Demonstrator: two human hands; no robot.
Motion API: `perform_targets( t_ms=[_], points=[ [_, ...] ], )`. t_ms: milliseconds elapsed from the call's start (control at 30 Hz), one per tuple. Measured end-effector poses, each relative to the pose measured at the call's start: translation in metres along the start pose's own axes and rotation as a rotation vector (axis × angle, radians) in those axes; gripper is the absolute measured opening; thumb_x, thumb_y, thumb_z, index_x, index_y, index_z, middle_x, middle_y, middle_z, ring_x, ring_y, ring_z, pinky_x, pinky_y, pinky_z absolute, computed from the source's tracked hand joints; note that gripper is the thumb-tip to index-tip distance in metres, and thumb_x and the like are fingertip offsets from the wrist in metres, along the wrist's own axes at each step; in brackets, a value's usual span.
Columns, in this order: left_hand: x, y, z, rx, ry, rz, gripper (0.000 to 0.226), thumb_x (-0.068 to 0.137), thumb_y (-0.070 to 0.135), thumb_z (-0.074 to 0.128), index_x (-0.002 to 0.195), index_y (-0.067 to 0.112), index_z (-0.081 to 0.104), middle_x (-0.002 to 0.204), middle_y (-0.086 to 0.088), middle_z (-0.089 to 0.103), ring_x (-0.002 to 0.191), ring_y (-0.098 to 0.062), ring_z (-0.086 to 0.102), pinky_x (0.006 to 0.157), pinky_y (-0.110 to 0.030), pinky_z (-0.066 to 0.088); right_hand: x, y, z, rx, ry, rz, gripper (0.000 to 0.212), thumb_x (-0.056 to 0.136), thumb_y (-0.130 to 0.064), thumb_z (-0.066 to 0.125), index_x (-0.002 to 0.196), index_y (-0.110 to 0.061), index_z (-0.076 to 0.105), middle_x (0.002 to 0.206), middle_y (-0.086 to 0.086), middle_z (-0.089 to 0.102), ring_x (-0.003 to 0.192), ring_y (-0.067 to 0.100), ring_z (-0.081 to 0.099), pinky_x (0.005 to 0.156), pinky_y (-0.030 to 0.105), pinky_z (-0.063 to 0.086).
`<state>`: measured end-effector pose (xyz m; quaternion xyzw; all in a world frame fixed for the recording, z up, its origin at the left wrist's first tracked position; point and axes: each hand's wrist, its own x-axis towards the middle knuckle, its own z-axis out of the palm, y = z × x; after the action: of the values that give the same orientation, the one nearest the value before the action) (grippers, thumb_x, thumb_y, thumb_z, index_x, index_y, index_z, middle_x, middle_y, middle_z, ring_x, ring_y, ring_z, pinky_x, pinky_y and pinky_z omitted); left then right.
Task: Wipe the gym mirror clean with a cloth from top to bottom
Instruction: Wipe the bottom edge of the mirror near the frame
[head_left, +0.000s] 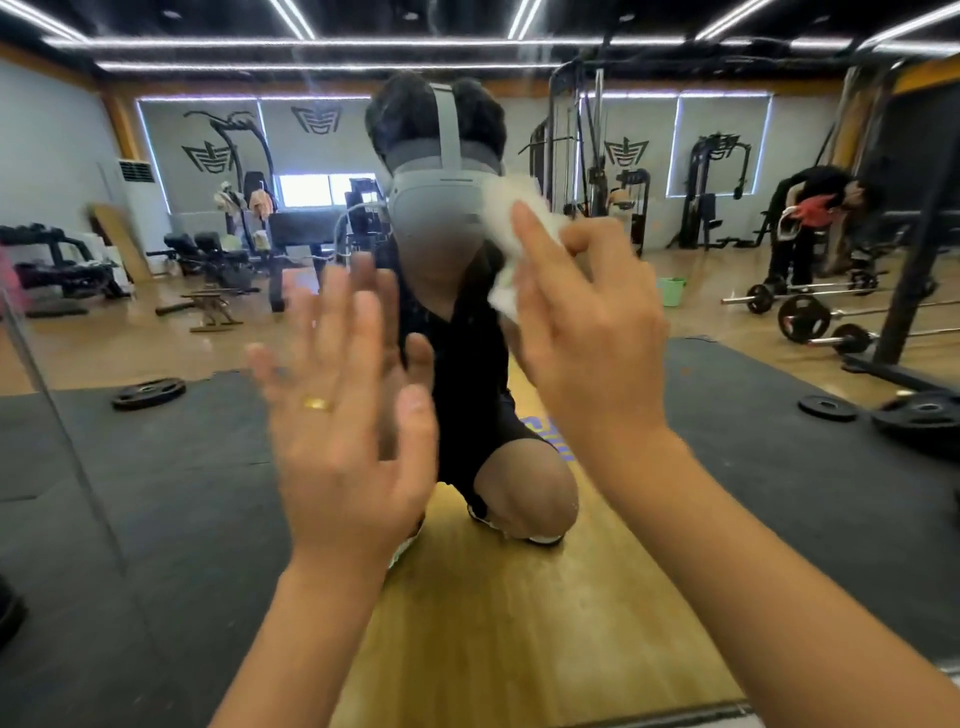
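Facing you, the mirror (156, 493) fills the view; white cloth (524, 244) is pressed to it mid-height under your right hand (587, 332), fingers curled on it; left hand (348, 405) flat on the glass, fingers spread, empty; you're kneeling, so probably the upper part is done; faint streaks up top, lower glass left.

Both arms are bare, with no sleeves. The left hand (345, 415), at the middle of the frame, wears a gold ring (318, 404).
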<state>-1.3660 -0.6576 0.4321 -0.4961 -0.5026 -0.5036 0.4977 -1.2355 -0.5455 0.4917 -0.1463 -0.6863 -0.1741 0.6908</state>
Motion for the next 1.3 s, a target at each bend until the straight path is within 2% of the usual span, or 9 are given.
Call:
perform_targets(
  t_ms=[100,200,400,500,633,900,1000,1100,1300],
  points=[
    [0.002,0.017,0.023,0.039,-0.083,-0.015,0.06,0.099,0.023,0.048,0.154,0.002,0.035,0.163,-0.013,0.028,0.156,-0.025,0.018,0.127,-0.052,0.003,0.011,0.046,-0.021,-0.079,0.08,0.1,0.041,0.095,-0.005,0.061,0.135,-0.007,0.066,0.102,0.024,0.062,0.08,0.038,0.059,0.069,0.047,0.049],
    [-0.004,0.013,0.036,0.175,-0.148,-0.011,0.063,0.101,0.03,0.049,0.157,0.004,0.035,0.167,-0.011,0.023,0.158,-0.021,0.011,0.127,-0.049,0.0,0.018,0.054,-0.025,-0.041,0.168,0.264,0.039,0.098,-0.012,0.059,0.136,-0.007,0.066,0.104,0.023,0.062,0.088,0.029,0.055,0.075,0.041,0.046],
    [-0.008,0.012,0.038,0.228,-0.143,-0.001,0.066,0.102,0.033,0.052,0.159,0.006,0.032,0.168,-0.01,0.02,0.158,-0.022,0.01,0.127,-0.048,0.001,-0.005,0.001,-0.005,-0.017,-0.133,-0.194,0.037,0.094,-0.006,0.066,0.13,-0.005,0.07,0.096,0.019,0.065,0.072,0.034,0.06,0.065,0.041,0.041],
    [-0.009,0.013,0.041,0.268,-0.131,-0.01,0.067,0.101,0.032,0.052,0.159,0.007,0.032,0.168,-0.012,0.023,0.158,-0.02,0.009,0.127,-0.049,0.002,0.012,0.052,-0.027,-0.082,0.0,-0.079,0.04,0.093,-0.007,0.062,0.132,-0.008,0.07,0.099,0.024,0.064,0.074,0.036,0.06,0.062,0.043,0.046],
    [-0.009,0.013,0.043,0.295,-0.125,-0.007,0.067,0.101,0.032,0.051,0.159,0.006,0.031,0.168,-0.012,0.022,0.158,-0.022,0.01,0.127,-0.051,0.004,0.02,0.088,-0.044,-0.073,0.161,0.223,0.037,0.101,-0.009,0.057,0.137,-0.007,0.065,0.102,0.025,0.059,0.086,0.024,0.049,0.075,0.038,0.043],
    [-0.01,0.014,0.042,0.282,-0.113,-0.006,0.069,0.1,0.031,0.052,0.16,0.008,0.027,0.168,-0.01,0.02,0.158,-0.022,0.011,0.127,-0.051,0.005,0.002,0.055,-0.023,-0.056,-0.016,-0.119,0.034,0.1,-0.007,0.06,0.132,-0.002,0.067,0.096,0.023,0.063,0.07,0.036,0.058,0.062,0.044,0.048],
    [-0.01,0.013,0.043,0.282,-0.108,-0.007,0.068,0.1,0.031,0.051,0.16,0.007,0.029,0.168,-0.01,0.021,0.158,-0.021,0.011,0.127,-0.051,0.005,0.015,0.086,-0.036,-0.083,0.11,0.026,0.035,0.099,-0.007,0.059,0.134,-0.003,0.066,0.099,0.025,0.062,0.076,0.036,0.058,0.066,0.045,0.05],
    [-0.01,0.013,0.043,0.27,-0.102,-0.006,0.067,0.099,0.03,0.052,0.159,0.007,0.031,0.167,-0.01,0.022,0.158,-0.022,0.011,0.127,-0.05,0.003,0.011,0.074,-0.031,-0.012,0.154,0.138,0.034,0.102,-0.006,0.059,0.134,-0.001,0.065,0.099,0.024,0.06,0.084,0.023,0.051,0.071,0.035,0.044],
    [-0.011,0.01,0.043,0.272,-0.093,0.012,0.066,0.101,0.031,0.052,0.158,0.005,0.034,0.167,-0.01,0.021,0.158,-0.023,0.013,0.127,-0.048,0.002,-0.006,0.051,-0.021,-0.017,0.011,-0.097,0.03,0.103,-0.009,0.059,0.13,0.001,0.067,0.092,0.02,0.061,0.072,0.031,0.056,0.059,0.046,0.051]
  ],
)
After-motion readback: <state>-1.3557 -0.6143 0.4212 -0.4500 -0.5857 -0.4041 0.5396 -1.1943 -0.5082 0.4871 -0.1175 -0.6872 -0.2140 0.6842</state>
